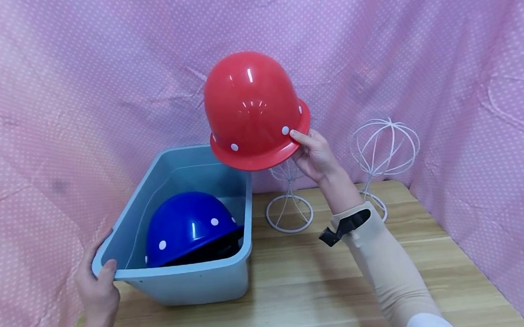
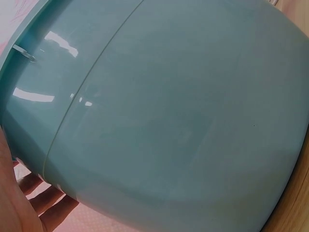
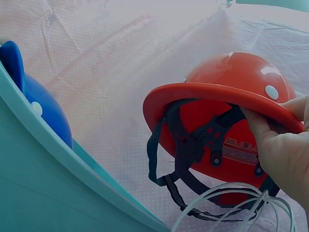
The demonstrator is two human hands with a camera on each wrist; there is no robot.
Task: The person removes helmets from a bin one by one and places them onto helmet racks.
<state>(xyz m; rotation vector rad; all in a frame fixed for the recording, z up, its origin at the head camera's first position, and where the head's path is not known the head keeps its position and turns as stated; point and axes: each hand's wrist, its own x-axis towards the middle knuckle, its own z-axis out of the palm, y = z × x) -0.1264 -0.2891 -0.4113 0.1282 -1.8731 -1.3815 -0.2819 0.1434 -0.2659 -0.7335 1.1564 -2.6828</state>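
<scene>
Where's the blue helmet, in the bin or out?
In: the head view shows the blue helmet inside the bin, its walls around it.

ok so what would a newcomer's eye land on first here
The red helmet, held up in the right hand before the pink curtain. Then the blue helmet, tilted inside the pale blue bin, which the left hand grips. Two white wire stands sit on the wooden table, right of the bin.
</scene>
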